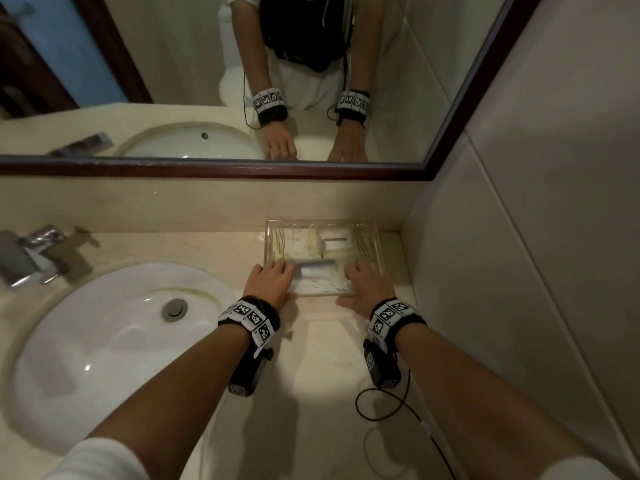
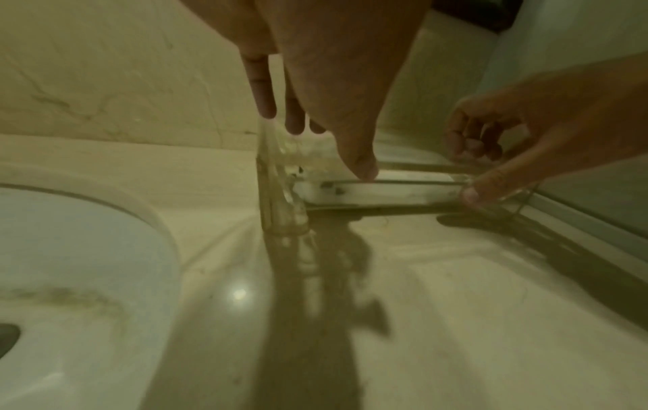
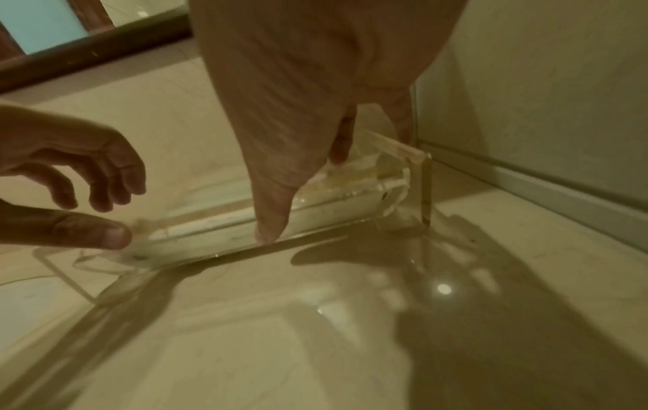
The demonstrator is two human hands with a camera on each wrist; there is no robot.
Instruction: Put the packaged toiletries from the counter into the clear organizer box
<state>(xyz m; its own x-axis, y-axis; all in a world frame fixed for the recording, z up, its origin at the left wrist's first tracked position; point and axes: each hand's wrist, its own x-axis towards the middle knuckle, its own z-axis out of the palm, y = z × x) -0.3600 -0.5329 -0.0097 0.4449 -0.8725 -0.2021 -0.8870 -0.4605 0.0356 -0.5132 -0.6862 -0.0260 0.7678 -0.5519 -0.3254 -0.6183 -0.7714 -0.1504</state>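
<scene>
Organizer box (image 1: 375,244) (toiletries inside) between left hand (image 1: 272,280) and right hand (image 1: 369,284).

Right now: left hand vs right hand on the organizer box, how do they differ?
The left hand is at the clear organizer box's near-left corner, beside the sink; the right hand is at its near-right corner, beside the wall. In the wrist views, the left hand's fingers reach straighter along the left wall, while the right hand's fingers look more curled over the rim. Shared: each thumb lies against the front wall, and both wrists wear marker bands.
</scene>
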